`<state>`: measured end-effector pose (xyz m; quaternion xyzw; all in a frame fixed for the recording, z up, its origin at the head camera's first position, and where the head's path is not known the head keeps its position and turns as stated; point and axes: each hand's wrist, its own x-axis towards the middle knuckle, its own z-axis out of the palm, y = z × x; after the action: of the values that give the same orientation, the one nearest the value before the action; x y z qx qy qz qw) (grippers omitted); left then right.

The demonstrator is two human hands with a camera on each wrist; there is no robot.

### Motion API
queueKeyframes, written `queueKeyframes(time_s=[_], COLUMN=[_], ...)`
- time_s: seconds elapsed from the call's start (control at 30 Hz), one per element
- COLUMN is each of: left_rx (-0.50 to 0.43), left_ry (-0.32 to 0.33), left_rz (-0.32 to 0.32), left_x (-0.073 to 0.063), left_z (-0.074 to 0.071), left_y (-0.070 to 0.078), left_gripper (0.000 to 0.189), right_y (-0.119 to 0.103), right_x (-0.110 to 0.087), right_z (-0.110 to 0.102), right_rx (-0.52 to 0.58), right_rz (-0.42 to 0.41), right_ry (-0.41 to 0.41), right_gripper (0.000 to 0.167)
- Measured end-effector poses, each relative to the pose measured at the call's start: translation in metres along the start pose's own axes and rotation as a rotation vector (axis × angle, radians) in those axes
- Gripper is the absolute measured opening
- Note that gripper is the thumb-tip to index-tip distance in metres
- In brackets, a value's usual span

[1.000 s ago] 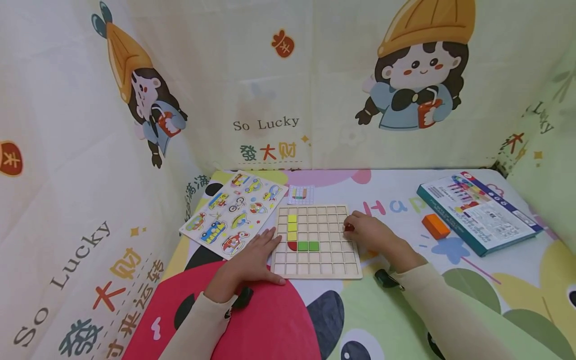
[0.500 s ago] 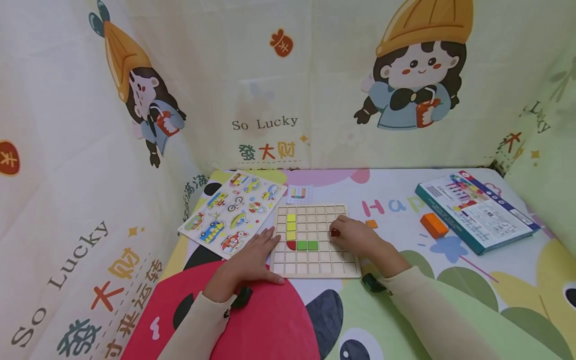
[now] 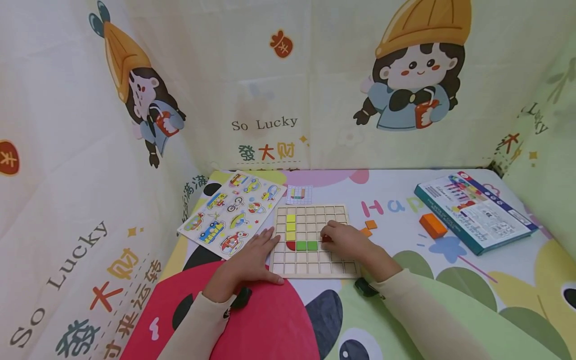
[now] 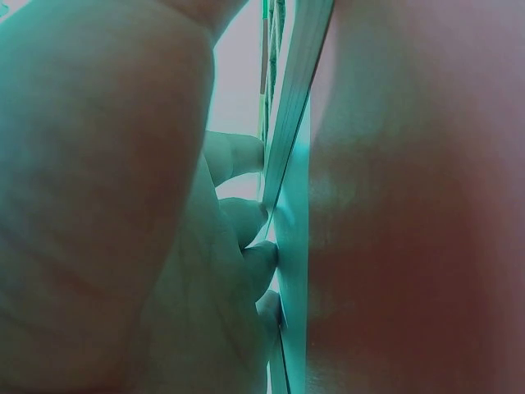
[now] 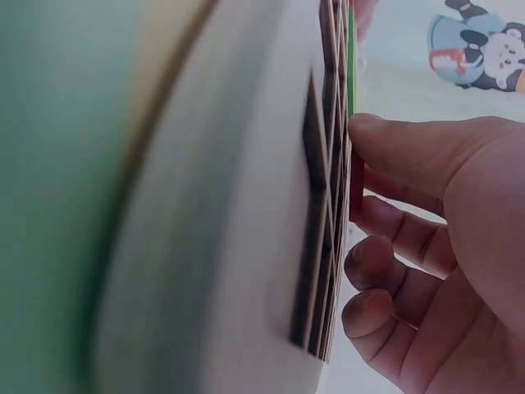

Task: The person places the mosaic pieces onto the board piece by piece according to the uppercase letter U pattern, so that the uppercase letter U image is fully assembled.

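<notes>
A wooden grid board (image 3: 310,271) lies on the table with three yellow tiles (image 3: 291,226) in a column. Below them sits a red rounded tile (image 3: 291,245), and two green tiles (image 3: 307,245) run to its right. My left hand (image 3: 247,261) rests at the board's left edge, fingers extended. Over the right part of the board, my right hand (image 3: 348,243) pinches a red tile (image 5: 357,180) between thumb and fingers, close to the grid and just right of the green tiles. In the left wrist view, the left fingertips (image 4: 261,263) touch the board's side.
Behind the board lies a small pattern card (image 3: 299,194). A board with vehicle pictures (image 3: 246,205) is at the left. Small orange tiles (image 3: 371,224) lie right of the grid, partly behind my right hand. Farther right are an orange block (image 3: 433,226) and a flat box (image 3: 477,212).
My right hand has moved left and slightly down from the board's right edge, carrying the red tile toward the green tiles. Small orange tiles have come into view behind it. My left hand stays put.
</notes>
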<state>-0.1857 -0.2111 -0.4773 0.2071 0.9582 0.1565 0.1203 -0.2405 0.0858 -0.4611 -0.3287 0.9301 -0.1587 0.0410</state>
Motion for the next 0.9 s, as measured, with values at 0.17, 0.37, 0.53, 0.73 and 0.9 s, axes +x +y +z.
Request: queueKeyframes(time_s=[0.17,0.37,0.53,0.73,0.9], left_rx=[0.004,0.002,-0.009,-0.010,-0.005], left_ry=[-0.005,-0.007,-0.007,-0.004,-0.003], left_rz=[-0.006,-0.008,-0.003,-0.009,-0.002], left_x=[-0.0003,-0.0011,-0.0012,-0.0007,0.0004], left_z=[0.0007,0.0008,0.0009,0.0002,-0.0004], left_y=[-0.0004,-0.0005,-0.0003,-0.0003,-0.0003], left_gripper=[0.120,0.120,0.119,0.120,0.120], right_y=[-0.0041,-0.0066,-0.0085,-0.0091,-0.0098], right_x=[0.0009,0.0021,0.0020,0.0016,0.0004], right_z=[0.0024,0.0044,0.0038,0.0031,0.0022], right_rx=[-0.004,-0.006,-0.016,-0.027,-0.021], right_rz=[-0.020,-0.041,-0.057,-0.055,-0.040], right_ry=[0.004,0.001,-0.007,-0.011,-0.021], right_gripper=[0.016,0.011,0.012,0.016,0.017])
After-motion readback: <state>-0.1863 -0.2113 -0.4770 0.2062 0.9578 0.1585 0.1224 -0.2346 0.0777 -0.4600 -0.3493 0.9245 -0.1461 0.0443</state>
